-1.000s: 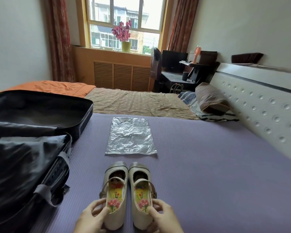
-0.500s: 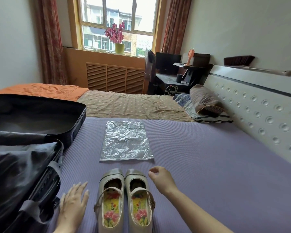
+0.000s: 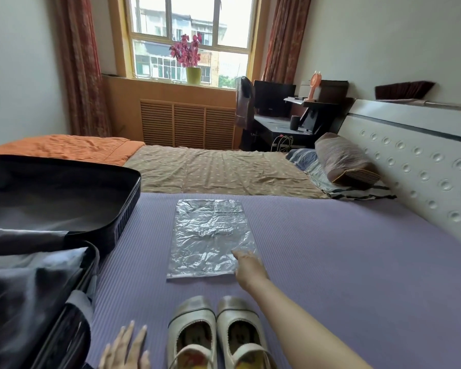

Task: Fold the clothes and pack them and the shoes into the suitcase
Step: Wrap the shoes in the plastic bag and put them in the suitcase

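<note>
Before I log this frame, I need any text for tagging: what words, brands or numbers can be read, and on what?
None can be read.
The bag, shoes and suitcase show no lettering.
Anything on the desk is too small to read.

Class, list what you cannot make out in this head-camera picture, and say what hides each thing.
Head view:
Shoes: heels cut off by the bottom edge.
Left hand: palm cut off by the bottom edge.
Right hand: fingers blurred at the bag's corner; grip unclear.
Suitcase: left side beyond the frame edge.
</note>
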A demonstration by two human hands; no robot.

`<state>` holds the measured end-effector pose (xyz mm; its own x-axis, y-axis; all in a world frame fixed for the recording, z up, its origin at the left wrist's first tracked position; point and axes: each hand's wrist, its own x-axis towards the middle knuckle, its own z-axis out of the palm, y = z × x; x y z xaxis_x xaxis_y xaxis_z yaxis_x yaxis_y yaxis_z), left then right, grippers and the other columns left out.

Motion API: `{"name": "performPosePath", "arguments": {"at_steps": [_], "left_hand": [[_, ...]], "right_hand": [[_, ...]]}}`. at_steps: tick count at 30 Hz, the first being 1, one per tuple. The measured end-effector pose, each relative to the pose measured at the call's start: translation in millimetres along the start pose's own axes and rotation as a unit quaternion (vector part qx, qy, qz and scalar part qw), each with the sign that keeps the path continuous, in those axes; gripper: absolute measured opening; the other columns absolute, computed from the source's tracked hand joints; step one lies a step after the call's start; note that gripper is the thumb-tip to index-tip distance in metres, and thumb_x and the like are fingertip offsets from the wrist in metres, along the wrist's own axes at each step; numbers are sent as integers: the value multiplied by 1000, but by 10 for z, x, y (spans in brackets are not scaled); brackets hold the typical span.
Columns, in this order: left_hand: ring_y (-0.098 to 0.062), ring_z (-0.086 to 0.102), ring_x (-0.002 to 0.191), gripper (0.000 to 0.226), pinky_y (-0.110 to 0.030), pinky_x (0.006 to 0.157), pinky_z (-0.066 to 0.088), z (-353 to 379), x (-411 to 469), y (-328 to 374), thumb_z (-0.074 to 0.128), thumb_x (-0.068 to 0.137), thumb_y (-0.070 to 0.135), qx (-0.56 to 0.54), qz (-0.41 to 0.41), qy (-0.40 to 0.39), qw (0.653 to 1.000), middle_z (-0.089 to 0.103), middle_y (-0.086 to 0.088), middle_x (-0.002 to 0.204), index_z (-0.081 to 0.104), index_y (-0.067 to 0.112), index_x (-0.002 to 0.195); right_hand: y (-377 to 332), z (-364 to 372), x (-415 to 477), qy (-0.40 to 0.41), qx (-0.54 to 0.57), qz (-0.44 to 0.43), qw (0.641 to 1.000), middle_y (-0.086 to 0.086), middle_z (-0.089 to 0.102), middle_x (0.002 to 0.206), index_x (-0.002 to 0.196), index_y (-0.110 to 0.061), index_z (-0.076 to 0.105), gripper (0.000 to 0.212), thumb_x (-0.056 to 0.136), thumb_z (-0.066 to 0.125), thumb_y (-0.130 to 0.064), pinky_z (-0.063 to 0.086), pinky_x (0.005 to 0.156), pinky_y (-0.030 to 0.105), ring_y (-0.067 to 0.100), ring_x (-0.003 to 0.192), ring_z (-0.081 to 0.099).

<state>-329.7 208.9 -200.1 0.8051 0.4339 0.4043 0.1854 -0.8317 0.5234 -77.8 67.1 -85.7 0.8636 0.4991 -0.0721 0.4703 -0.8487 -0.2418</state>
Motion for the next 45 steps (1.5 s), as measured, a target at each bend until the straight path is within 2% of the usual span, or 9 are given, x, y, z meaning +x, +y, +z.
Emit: {"name": "performPosePath", "arguments": {"at_steps": [3,17,20,22,25,29,34,41,45], "left_hand": [[7,1,141,51,-22,113,2,14,44,-18,12,95,45,6,-5,0,1000,-1,25,154,7,45,146],[7,5,141,52,-20,111,5,-113,10,100,16,95,42,-12,-35,-13,999,3,23,155,11,44,146],[8,4,140,50,-19,111,5,-156,48,137,15,95,45,-6,-39,-3,999,3,26,154,10,47,145],[11,5,138,48,-18,111,5,-172,33,161,14,95,48,-7,-52,24,998,4,30,152,11,51,143],[7,22,137,44,-21,112,11,-228,41,140,20,94,53,7,-64,22,998,26,26,149,26,54,137],[-35,46,126,37,-49,105,32,-430,190,379,57,91,14,-98,-200,15,975,50,-16,137,56,14,128],[-16,36,130,56,-46,106,32,-868,351,1112,63,87,31,-230,-167,17,959,38,8,136,41,26,139],[-21,59,103,22,-31,85,44,-1006,319,1288,74,80,25,-214,-189,9,958,67,-1,107,67,28,100],[-14,59,69,34,-28,65,45,-1055,259,1346,70,76,1,-230,-179,15,957,69,-5,87,66,31,92]], "right_hand": [[6,53,127,-19,-46,-15,999,1,21,158,149,-24,28,57,96,39,-4,18,115,36,22,145,17],[-50,-32,-70,67,-62,-37,995,7,68,107,102,-22,67,25,94,46,-13,46,78,30,28,101,64],[-85,-188,-302,190,-115,-119,968,-1,64,60,69,-21,66,28,51,82,-8,39,42,21,18,52,65],[-34,-193,-397,224,-97,-132,961,-6,61,54,58,-23,63,40,33,87,-5,33,33,15,10,39,58],[52,-205,-570,222,-69,-142,962,-11,73,81,55,-23,61,35,44,91,-10,39,38,14,5,51,65],[87,-263,-868,244,-19,-135,960,-8,72,79,57,-21,60,27,61,84,-10,39,43,16,8,53,64],[-5,-404,-1174,155,76,-81,982,-17,56,131,90,-19,72,11,89,63,-26,43,85,28,11,110,60],[-71,-488,-1443,42,349,-8,936,0,68,112,68,-25,66,18,72,81,-33,47,95,37,15,102,63],[-71,-487,-1544,45,367,3,929,-2,70,92,67,-29,64,17,76,77,-34,50,92,38,14,94,65]]}}
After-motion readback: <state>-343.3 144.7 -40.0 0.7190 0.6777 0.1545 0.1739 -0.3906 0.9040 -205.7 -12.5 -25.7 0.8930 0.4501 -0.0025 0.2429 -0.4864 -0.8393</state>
